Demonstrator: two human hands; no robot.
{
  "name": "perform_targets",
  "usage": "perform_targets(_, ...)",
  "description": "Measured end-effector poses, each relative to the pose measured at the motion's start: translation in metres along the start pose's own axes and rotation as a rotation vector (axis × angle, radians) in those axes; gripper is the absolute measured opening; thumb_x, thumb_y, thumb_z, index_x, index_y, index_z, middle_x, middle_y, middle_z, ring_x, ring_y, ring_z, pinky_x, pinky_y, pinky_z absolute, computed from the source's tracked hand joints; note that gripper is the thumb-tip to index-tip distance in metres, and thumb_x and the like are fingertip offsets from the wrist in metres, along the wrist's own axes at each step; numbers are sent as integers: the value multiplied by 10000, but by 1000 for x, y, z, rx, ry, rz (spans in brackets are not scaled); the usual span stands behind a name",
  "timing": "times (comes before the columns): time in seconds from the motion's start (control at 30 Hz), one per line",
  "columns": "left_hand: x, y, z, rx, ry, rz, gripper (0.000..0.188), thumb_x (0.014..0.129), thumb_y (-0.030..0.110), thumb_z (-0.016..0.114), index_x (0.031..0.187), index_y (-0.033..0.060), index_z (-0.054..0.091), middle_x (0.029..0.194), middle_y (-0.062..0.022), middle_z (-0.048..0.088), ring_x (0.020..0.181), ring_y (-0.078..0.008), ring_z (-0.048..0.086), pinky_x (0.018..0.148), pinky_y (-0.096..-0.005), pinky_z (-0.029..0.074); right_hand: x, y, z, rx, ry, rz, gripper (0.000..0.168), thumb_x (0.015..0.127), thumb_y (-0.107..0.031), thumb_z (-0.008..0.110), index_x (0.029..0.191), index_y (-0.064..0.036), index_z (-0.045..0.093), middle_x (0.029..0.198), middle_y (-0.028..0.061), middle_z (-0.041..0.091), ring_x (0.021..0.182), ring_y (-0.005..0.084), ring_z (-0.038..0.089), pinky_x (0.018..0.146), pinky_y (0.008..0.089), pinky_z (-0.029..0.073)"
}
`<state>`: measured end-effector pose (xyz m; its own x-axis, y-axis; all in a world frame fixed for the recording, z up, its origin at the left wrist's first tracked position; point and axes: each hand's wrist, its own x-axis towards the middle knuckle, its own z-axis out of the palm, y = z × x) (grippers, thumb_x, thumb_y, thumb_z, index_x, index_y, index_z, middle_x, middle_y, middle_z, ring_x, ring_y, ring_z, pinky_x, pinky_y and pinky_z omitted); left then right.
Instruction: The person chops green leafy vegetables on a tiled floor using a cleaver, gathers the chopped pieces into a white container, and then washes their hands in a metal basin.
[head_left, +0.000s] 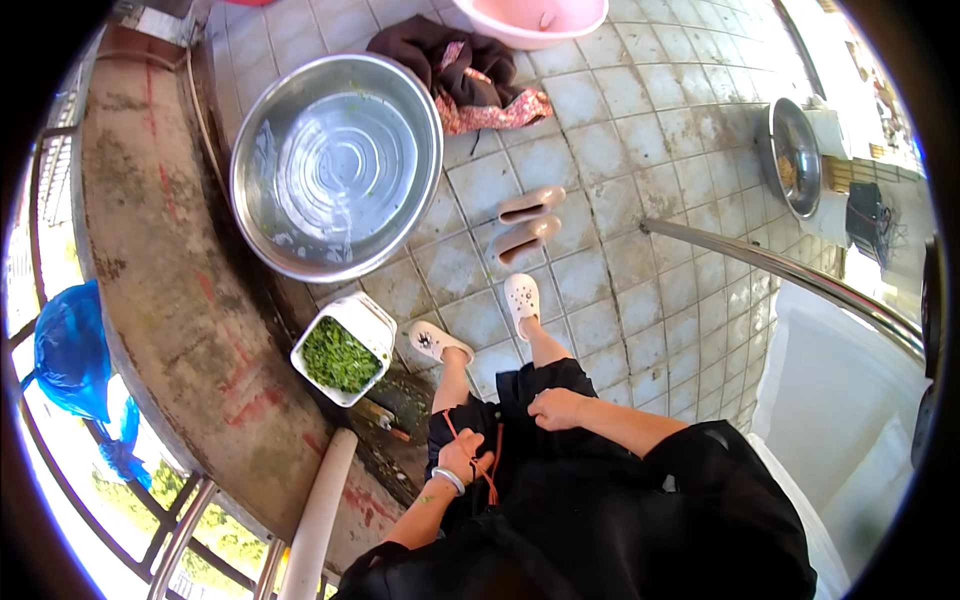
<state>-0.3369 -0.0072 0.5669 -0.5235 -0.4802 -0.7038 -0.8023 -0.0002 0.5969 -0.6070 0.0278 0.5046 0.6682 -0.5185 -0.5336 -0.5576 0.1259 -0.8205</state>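
My left hand (461, 455), with a silver bangle at the wrist, rests curled over my left thigh. An orange cord (494, 480) runs across it; whether the fingers grip anything is hidden. My right hand (555, 409) is closed on the black shorts (517, 386) at the other thigh. Beyond my left foot stands a white plastic basket (380, 319) holding chopped green leaves (339, 355). A large stainless steel basin (431, 187) with water and a few green bits in it sits farther ahead.
A pair of beige shoes (529, 225) lies before my white clogs (523, 304). Dark clothing (457, 67) and a pink basin (517, 34) are beyond. A metal pole (780, 266) and another steel bowl (772, 150) stand right. A concrete ledge (157, 225) and blue bag (71, 352) are left.
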Motion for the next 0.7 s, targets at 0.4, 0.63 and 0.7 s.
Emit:
perform_targets(0.4,-125,-142,-40,-423,155,-634,290,814,316,560,940,54,556,774,-170,585,728,-301,583,670,-367,444,-170,-57,53,381,788,802,286,808,-308,490,969,-73,512,927,218,601,901,412,550,763,444,437)
perform_targets(0.63,-93,-73,-110,-435,257,-312,291,814,248,564,1012,42,505,754,-144,587,688,-259,572,638,-336,434,-147,-183,-39,88,525,505,252,790,-208,521,990,-55,513,969,191,610,874,366,579,759,366,461)
perform_targets(0.7,-85,-60,-127,-440,290,-259,298,814,229,566,1032,39,490,749,-136,588,677,-247,569,630,-327,431,-163,-178,-15,250,883,480,276,787,-210,525,1001,-36,530,931,170,621,852,329,597,740,357,468)
